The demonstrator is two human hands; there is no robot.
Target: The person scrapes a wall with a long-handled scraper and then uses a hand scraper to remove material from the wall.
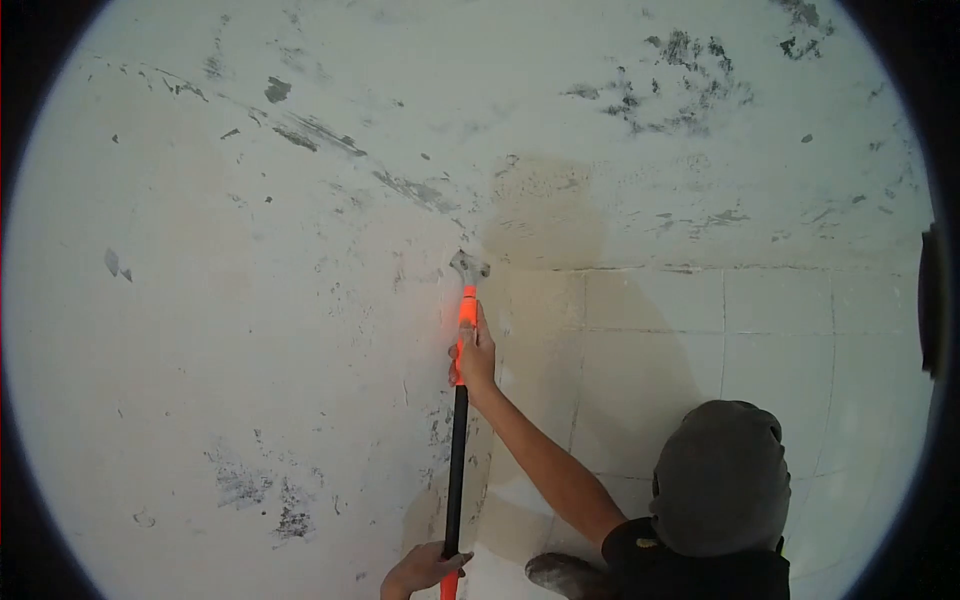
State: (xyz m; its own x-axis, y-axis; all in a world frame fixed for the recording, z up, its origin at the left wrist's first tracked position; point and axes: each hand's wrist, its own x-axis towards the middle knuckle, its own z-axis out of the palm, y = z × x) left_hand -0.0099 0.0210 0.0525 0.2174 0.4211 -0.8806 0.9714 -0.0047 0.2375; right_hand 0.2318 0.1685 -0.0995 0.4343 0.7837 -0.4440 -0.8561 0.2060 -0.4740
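Note:
A long-handled scraper [455,455] runs up through the middle of the view, with a black shaft and bright orange sections. Its grey metal head [469,266] overlaps the pale, scuffed wall [300,330] close to the inside corner. My right hand [476,352] is wrapped round the upper orange section just below the head, one finger stretched along it. Lower down, my left hand [424,570] grips the handle where the black shaft meets the lower orange part, its thumb across the front. The bottom end of the handle lies outside the view.
A rounded dark grey cap-like shape [722,480] stands above black cloth [690,575] at the lower right. A dark, shoe-like object [558,573] shows near the bottom. Grid lines mark the right-hand surface [775,300]. Grey patches dot the upper surface [480,60]. A dark object [930,300] borders the right edge.

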